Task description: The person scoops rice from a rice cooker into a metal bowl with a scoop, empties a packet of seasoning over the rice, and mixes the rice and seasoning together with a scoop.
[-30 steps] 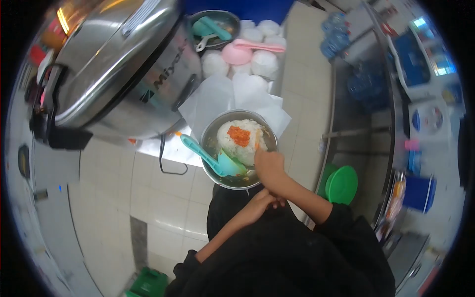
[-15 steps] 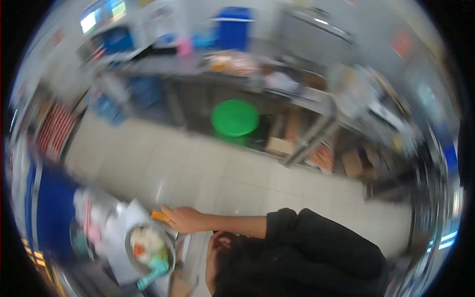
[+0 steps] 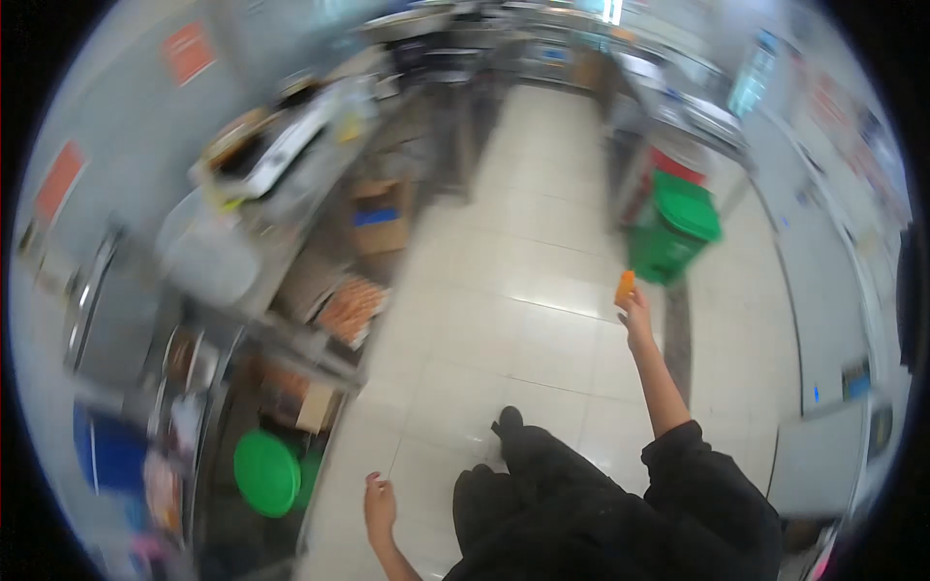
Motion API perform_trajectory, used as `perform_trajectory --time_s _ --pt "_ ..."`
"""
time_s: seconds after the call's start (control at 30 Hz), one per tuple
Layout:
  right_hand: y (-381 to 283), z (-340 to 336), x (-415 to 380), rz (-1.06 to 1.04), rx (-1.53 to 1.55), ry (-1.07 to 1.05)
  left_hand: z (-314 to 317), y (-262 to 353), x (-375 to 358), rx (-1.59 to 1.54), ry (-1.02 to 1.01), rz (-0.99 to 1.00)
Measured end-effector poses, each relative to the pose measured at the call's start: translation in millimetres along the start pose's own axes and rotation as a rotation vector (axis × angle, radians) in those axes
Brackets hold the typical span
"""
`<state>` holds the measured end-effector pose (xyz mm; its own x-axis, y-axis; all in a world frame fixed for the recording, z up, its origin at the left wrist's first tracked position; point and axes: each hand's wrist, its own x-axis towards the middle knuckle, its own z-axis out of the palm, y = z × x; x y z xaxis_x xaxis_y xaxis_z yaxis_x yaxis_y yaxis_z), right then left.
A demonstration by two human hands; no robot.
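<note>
My right hand [image 3: 635, 315] reaches out ahead over the floor, its fingers closed around a small flat orange piece [image 3: 626, 288] whose kind I cannot make out. Past it stands a green bin [image 3: 676, 232] on the right side of the aisle; hand and bin are apart. My left hand [image 3: 381, 508] hangs low at the left, fingers curled. A reddish-pink speck shows at its fingertips, too small to name. Black sleeves and trousers fill the bottom of the view.
A tiled floor [image 3: 542, 252] runs forward between steel counters. Left, under the counter, are a tray of eggs [image 3: 353, 310], a cardboard box [image 3: 380, 228] and a round green lid [image 3: 267, 473]. A counter [image 3: 678, 111] stands at the far right, with a white cabinet [image 3: 823, 450] nearer.
My view has swung right, from the work table with the bowl to the aisle. My right hand carries the orange piece away from the bowl. My left hand now hangs over the floor.
</note>
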<state>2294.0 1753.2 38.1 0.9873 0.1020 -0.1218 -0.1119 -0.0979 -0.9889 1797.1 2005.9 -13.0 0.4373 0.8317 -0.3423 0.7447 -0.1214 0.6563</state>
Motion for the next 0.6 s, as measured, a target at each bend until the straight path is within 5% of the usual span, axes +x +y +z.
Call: perform_trajectory --time_s 0.2,0.33,0.4,0.47,0.53,0.57,0.6 --pt "74.0 -269.5 -66.0 0.254 0.210 0.593 77.5 139.0 77.8 0.297 -0.308 0.126" --pt "151.8 -375.1 -97.9 0.347 0.303 0.818 210.8 196.3 96.8 0.226 -0.534 0.302" --pt "188.4 -408.7 -88.7 0.382 0.374 0.870 287.2 199.7 104.0 0.072 -0.825 0.219" --pt "201.6 -422.5 -59.1 0.457 0.454 0.835 354.0 235.9 75.3 -0.036 -0.799 -0.240" --pt "177.5 -415.2 -9.1 0.545 0.430 0.767 439.2 229.7 67.5 0.346 -0.770 -0.275" --pt "156.8 -407.4 21.8 0.608 0.368 0.737 474.4 231.4 65.0 0.364 -0.925 -0.157" --pt "149.3 -405.5 51.4 0.593 0.406 0.663 504.0 242.1 51.4 0.049 -0.889 -0.006"
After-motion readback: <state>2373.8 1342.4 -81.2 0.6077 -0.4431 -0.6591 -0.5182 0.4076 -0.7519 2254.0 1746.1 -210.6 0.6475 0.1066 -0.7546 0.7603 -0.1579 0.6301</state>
